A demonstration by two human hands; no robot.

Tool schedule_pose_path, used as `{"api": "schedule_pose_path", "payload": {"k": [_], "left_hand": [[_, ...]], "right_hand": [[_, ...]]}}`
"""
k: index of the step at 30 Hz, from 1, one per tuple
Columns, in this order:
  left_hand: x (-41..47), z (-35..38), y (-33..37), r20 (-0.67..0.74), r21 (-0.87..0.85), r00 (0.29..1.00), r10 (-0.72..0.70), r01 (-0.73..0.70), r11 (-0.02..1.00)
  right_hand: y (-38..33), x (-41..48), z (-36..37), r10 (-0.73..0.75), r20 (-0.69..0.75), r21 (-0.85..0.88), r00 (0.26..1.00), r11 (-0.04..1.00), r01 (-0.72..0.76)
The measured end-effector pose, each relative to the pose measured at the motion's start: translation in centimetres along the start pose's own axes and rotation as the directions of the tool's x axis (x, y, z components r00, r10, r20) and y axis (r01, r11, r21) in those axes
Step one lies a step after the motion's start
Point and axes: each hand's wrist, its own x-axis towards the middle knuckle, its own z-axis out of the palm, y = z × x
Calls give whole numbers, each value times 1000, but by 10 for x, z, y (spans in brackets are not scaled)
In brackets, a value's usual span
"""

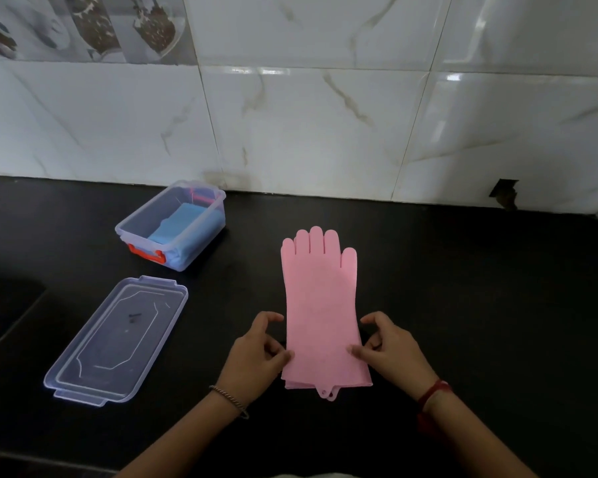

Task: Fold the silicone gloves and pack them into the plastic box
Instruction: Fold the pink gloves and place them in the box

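Observation:
Pink silicone gloves point(320, 298) lie flat and stacked on the black counter, fingers pointing to the wall, cuffs toward me. My left hand point(256, 353) pinches the left cuff edge. My right hand point(390, 350) pinches the right cuff edge. A clear plastic box point(201, 236) with a red latch stands at the back left, lid off, with folded blue gloves point(182, 224) inside. Its clear lid point(118, 339) lies flat on the counter, left of my left hand.
The black counter point(480, 288) runs back to a white marble-tiled wall point(325, 132). A small dark hole point(504, 194) sits at the wall's base on the right. A step in the counter edge shows at the far left.

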Motion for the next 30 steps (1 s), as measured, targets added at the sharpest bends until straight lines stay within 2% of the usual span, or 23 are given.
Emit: {"api": "schedule_pose_path", "payload": {"k": [2,4,6,10,12,13,15,16,18,20,23,25,27,28,29,30], "left_hand": [[8,3,12,-28,-14,998,-58,57,998],[1,8,11,2,-280,994,-107,103,954],[-11,2,13,52,-452,989,-135,144,880],[-12,-7,9,140,-507,981,-137,190,841],[-9,-9,5,136,-517,981,-139,190,835],[-9,-9,1,130,-497,983,-128,176,849],[-10,-9,-4,141,-418,985,-101,152,896],[-10,-8,-6,152,-337,984,-88,136,932],[-10,-3,-11,137,-117,990,-40,56,992],[-9,0,-14,123,40,992,15,-20,999],[-5,-8,-13,158,197,983,89,-120,973],[3,-18,-16,165,384,958,233,-280,880],[15,-25,-24,237,580,878,416,-471,664],[22,-27,-27,313,642,836,451,-536,548],[28,-28,-28,389,658,805,448,-583,477],[36,-28,-28,446,641,781,437,-620,453]], "right_hand": [[0,0,3,-10,-2,-2,1000,1000,10],[2,-4,4,-56,-36,-70,998,996,53],[2,-10,8,-173,-98,-203,980,967,151],[-2,-21,15,-387,-166,-487,907,832,266],[-3,-19,12,-432,-181,-506,884,811,292],[-5,-18,8,-424,-189,-458,886,836,303],[-5,-12,3,-355,-188,-298,916,909,291],[-3,-8,0,-305,-143,-261,941,929,262],[0,-3,-2,-188,31,-337,982,923,188],[6,-1,-1,-136,115,-412,984,895,172],[13,-1,-7,-248,122,-467,961,840,276],[22,4,-16,-408,115,-545,906,736,401],[30,16,-26,-509,195,-680,838,546,489],[32,23,-29,-524,268,-725,808,443,528],[32,29,-32,-541,339,-740,770,352,573],[32,36,-34,-565,386,-730,729,296,616]]}}
